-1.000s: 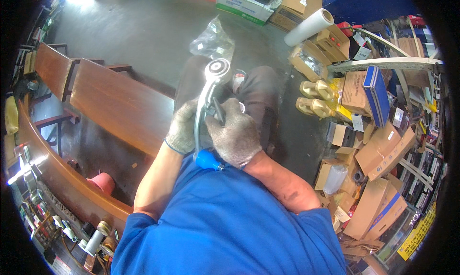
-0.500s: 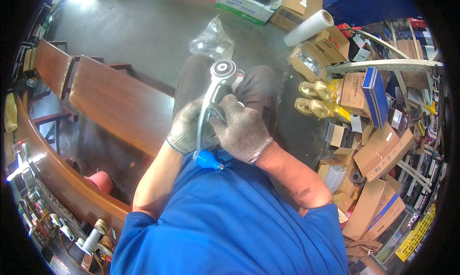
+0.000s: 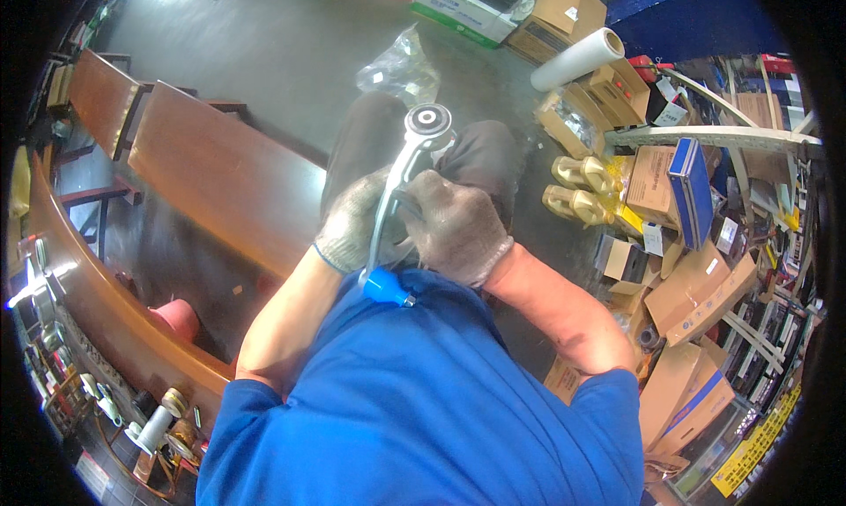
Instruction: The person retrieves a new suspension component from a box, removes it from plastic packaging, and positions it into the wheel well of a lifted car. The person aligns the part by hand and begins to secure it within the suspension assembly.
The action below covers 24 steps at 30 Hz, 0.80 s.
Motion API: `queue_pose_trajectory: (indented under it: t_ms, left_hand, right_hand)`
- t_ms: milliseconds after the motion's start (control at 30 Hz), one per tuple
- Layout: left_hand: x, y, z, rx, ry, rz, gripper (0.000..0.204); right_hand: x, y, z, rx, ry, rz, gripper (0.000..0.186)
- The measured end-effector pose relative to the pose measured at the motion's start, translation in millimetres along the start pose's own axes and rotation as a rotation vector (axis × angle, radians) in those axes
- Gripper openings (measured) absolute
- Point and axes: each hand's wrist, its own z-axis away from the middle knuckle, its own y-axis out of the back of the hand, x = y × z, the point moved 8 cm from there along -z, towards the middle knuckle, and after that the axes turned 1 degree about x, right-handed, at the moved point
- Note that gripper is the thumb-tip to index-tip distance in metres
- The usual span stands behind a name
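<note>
My gloved left hand is closed around the left side of a silver metal arm. The arm has a round black bushing at its upper end and a blue cap with a small metal tip at the lower end, near my shirt. My gloved right hand is closed at the right side of the arm, fingers bent around a thin dark piece against it; that piece is partly hidden. My dark-trousered legs are beneath.
Wooden bench boards lie at left, beside a pink bucket and assorted tools. A plastic bag is on the floor ahead. Cardboard boxes, yellow jugs, a blue case and a white roll crowd the right.
Both hands and the metal arm have shifted to the right, with the upper end also moving up. My right forearm has swung outward. My head's view has moved slightly.
</note>
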Motion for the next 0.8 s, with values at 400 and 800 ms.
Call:
queue_pose_trajectory:
  t_ms: [400,800]
  left_hand:
    - [-4,-18,-6,-0.125,-0.034,-0.061,0.039]
    - [1,-24,-6,-0.113,-0.089,-0.237,0.036]
  right_hand:
    - [19,1,-1,-0.103,-0.468,-0.168,0.031]
    - [17,2,5,-0.101,-0.481,-0.163,0.031]
